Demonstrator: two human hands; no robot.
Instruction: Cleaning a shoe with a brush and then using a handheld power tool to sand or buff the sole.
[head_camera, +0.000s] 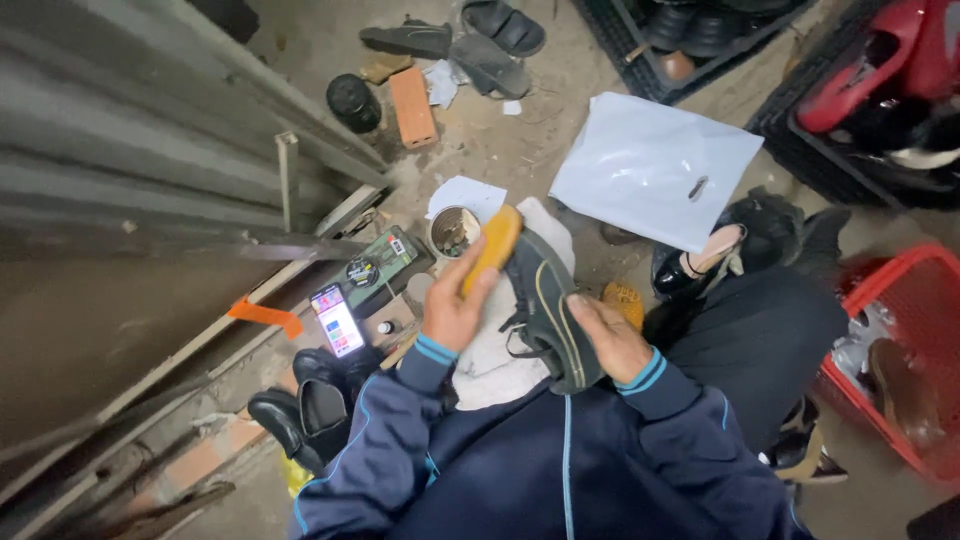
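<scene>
My left hand (452, 305) grips a wooden brush (493, 247) and presses it against the toe end of a dark sneaker (540, 300) with a pale side stripe and loose laces. My right hand (610, 335) holds that sneaker by its heel side, over a white cloth (490, 365) lying on my lap. Both arms wear a navy jacket with light blue piping.
A lit phone (337, 320) leans by black dress shoes (305, 405). A small tin (454, 232), a white plastic bag (655, 165), a brick (412, 107), sandals (490, 60), a shiny black shoe (690, 270) and a red basket (905, 360) surround me. A metal shutter (120, 180) stands left.
</scene>
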